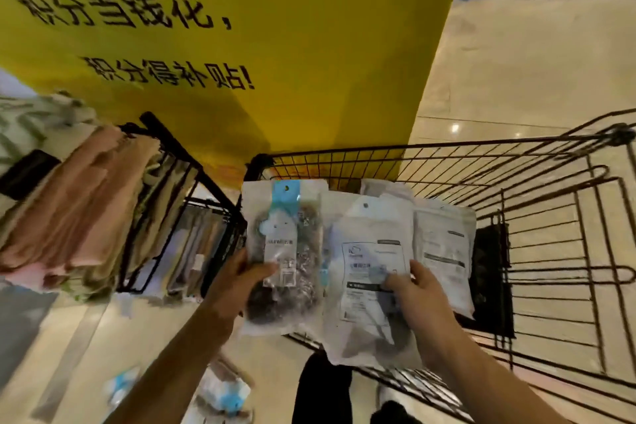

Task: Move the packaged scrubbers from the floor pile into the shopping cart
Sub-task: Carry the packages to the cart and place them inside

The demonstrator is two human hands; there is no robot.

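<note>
— Two things frame our view: a glossy beige tiled floor (516, 55) and a yellow printed wall panel (275, 45).
— And the black wire shopping cart (550, 217)?
— Below our hands. Our left hand (241, 282) pinches a clear blue-labelled scrubber packet (285, 251); our right hand (418, 299) holds white-backed packets (371, 272) over it.
— More packets?
— Blurred ones on the floor (220, 396), bottom left.

place: shop, likely | signs: wire shopping cart (537, 189); yellow promo banner (275, 45); merchandise rack (165, 217)
</note>
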